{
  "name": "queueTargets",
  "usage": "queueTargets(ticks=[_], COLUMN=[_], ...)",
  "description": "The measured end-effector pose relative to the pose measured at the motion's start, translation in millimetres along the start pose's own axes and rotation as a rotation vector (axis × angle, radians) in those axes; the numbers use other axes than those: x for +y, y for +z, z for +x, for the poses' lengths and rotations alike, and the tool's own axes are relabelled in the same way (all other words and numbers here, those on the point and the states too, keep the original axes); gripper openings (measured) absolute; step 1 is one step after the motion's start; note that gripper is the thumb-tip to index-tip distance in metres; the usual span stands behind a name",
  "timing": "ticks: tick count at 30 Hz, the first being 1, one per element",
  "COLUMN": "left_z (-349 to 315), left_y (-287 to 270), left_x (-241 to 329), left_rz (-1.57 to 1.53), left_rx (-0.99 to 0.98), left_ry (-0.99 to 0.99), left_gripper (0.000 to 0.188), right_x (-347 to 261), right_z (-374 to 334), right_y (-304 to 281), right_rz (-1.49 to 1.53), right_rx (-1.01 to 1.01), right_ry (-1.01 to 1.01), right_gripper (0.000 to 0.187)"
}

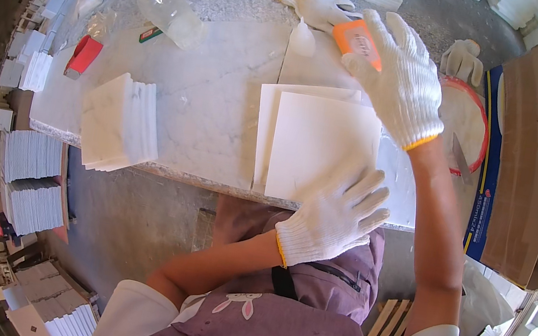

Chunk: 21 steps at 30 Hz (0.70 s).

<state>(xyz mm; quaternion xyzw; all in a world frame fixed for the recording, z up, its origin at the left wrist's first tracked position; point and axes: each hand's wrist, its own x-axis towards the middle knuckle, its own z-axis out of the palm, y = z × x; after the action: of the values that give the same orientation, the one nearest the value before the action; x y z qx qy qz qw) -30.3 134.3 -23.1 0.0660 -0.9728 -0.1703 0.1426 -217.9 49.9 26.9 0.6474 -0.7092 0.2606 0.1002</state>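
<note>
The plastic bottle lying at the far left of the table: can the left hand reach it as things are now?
Probably yes. The left hand rests on the white tiles, holding nothing, and only bare marble table lies between it and the plastic bottle. It would need a long stretch.

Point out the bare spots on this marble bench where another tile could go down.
The widest bare patch of the bench lies between the fanned tile stack and the white tiles under the left hand. The far side is crowded: plastic bottle, spare glove, and the right hand holding an orange block.
</note>
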Motion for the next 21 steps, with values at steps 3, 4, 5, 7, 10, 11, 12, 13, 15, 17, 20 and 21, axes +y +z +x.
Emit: queueTargets(ticks=[3, 4, 5, 7, 10, 11, 12, 13, 15, 17, 20, 21], left_z=[-2, -4, -7, -17, -25, -27, -29, -30, -30, -28, -30, -30], left_y=[-5, -7, -7, -5, -5, -6, -6, -5, -6, -8, -8, -10], left_x=[-4, -5, -5, -4, -2, -1, -2, -2, -2, -1, -1, -1], left_rz=[-0.083, -0.120, -0.180, -0.297, -0.411, -0.381, -0.368, -0.355, -0.370, -0.426, -0.406, -0.420], left_rx=[0.083, 0.113, 0.174, 0.294, 0.266, 0.281, 0.278, 0.274, 0.263, 0.249, 0.249, 0.250], left_ry=[0.037, 0.066, 0.058, 0.045, 0.079, 0.092, 0.093, 0.095, 0.086, 0.064, 0.063, 0.054], left_gripper=[0.042, 0.041, 0.039, 0.034, 0.032, 0.031, 0.031, 0.031, 0.031, 0.032, 0.034, 0.034], right_x=[-22, -25, -25, -26, -27, -28, -29, -30, -29, -30, -30, -29], right_z=[-21, -36, -53, -85, -118, -123, -127, -131, -138, -141, -141, -142], right_y=[-18, -20, -21, -25, -35, -42, -48, -49, -51, -56, -66, -70], right_rz=[0.035, 0.051, 0.067, 0.098, 0.131, 0.132, 0.126, 0.133, 0.148, 0.132, 0.169, 0.191], right_rx=[-0.051, -0.111, -0.171, -0.283, -0.413, -0.433, -0.445, -0.446, -0.444, -0.449, -0.436, -0.428], right_ry=[-0.115, -0.137, -0.159, -0.147, -0.061, -0.037, -0.004, 0.007, 0.029, 0.026, 0.030, 0.034], right_gripper=[0.061, 0.061, 0.060, 0.060, 0.061, 0.061, 0.061, 0.061, 0.060, 0.058, 0.054, 0.052])
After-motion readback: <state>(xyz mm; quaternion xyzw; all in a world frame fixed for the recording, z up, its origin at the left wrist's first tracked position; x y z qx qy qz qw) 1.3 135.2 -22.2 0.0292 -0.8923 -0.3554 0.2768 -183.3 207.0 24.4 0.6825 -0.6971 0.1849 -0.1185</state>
